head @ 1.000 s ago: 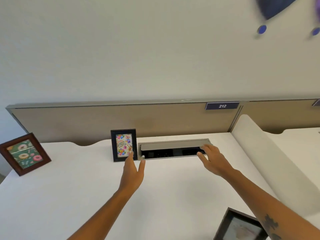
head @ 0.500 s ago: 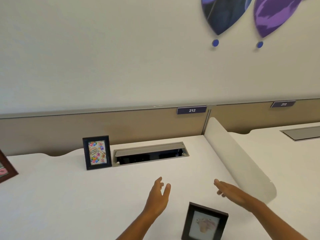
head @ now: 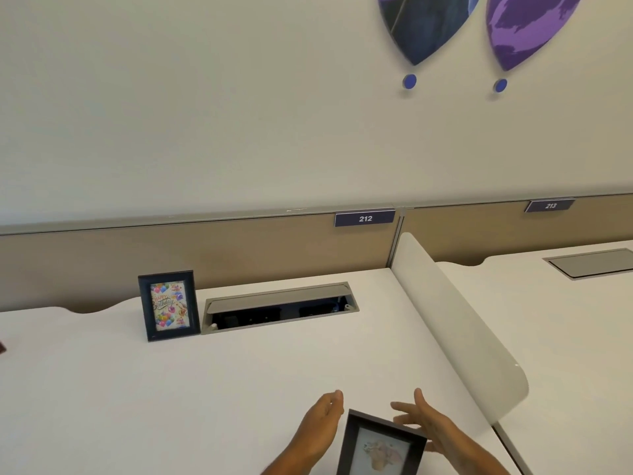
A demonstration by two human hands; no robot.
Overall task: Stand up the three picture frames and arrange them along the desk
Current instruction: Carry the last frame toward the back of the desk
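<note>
Dark-framed and glazed, the last picture frame (head: pixel 380 443) lies at the near edge of the white desk (head: pixel 239 378), between the left hand (head: pixel 322 423) and the right hand (head: pixel 424 423); both are spread with relaxed fingers, neither gripping it. Best to take it by both side rails, avoid the slick glass, and check the back stand is out. The blue birthday frame (head: pixel 169 306) stands upright beside the open grey cable tray (head: pixel 279 307).
</note>
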